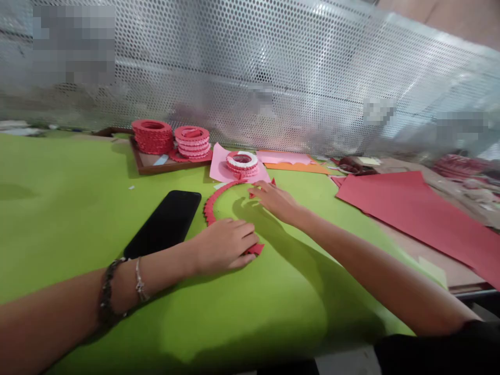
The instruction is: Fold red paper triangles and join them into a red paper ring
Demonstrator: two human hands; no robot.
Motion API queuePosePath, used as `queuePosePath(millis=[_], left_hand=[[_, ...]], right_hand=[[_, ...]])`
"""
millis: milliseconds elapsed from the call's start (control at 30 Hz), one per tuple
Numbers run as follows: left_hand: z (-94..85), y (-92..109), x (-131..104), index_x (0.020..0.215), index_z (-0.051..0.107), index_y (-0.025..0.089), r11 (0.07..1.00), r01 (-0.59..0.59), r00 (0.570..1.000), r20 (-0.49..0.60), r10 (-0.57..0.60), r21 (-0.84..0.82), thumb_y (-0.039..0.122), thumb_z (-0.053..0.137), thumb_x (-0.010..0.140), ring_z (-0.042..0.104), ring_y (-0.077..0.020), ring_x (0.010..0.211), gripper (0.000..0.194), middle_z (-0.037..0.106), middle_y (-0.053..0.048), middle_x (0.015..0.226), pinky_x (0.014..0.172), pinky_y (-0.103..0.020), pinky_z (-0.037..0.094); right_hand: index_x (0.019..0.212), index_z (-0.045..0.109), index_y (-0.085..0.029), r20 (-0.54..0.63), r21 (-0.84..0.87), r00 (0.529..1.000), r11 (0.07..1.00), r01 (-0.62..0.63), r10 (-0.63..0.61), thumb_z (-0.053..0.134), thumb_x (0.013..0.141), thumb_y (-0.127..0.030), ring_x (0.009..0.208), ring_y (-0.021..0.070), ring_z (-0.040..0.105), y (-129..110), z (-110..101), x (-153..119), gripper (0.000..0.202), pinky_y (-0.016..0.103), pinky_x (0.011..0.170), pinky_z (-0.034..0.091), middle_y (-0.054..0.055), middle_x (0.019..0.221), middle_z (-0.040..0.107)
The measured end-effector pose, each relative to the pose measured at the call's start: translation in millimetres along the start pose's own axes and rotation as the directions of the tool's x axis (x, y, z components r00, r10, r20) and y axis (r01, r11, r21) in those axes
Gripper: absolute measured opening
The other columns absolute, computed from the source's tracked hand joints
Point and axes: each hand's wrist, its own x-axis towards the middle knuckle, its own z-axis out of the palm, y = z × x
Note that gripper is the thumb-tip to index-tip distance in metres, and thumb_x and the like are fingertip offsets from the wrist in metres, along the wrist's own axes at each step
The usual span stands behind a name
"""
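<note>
A curved chain of folded red paper pieces (214, 198) lies in an arc on the green table sheet (70, 208). My left hand (224, 246) rests palm down on the near end of the arc, fingers pressing on the red pieces. My right hand (273, 200) reaches to the far end of the arc, its fingertips touching small red pieces there. I cannot tell whether either hand actually grips a piece.
A black phone (166, 223) lies left of the arc. Behind stand a brown tray (146, 164) with two stacks of red paper rings (153, 136), another ring (242, 162) on pink paper, and red paper sheets (410, 211) at right. A perforated metal screen (273, 67) backs the table.
</note>
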Motion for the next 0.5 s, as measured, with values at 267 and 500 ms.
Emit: queuePosePath(millis=[267,500], left_hand=[[-1.0,0.0,1.0,0.092,0.06,0.012,1.0,0.031,0.999,0.008,-0.031,-0.007,0.031,0.052,0.083,0.055,-0.0204,0.071,0.022,0.059,-0.007,0.082,0.062,-0.032,0.042],[-6.9,-0.7,5.5,0.089,0.059,0.012,0.999,-0.014,0.999,0.044,0.012,0.041,0.034,0.058,0.079,0.056,-0.02,0.071,0.024,0.062,-0.007,0.081,0.066,-0.032,0.044]], right_hand=[[0.105,0.06,-0.014,0.0,-0.038,1.0,0.999,-0.003,0.003,0.039,0.088,-0.007,0.09,0.0216,0.061,-1.4,-7.2,3.2,0.028,0.03,0.07,0.048,0.013,0.108,0.06],[0.107,0.059,-0.016,0.006,0.006,0.999,0.999,0.035,-0.035,0.043,0.091,-0.014,0.1,0.0203,0.058,-0.3,2.9,14.1,0.023,0.032,0.078,0.049,0.01,0.115,0.058]])
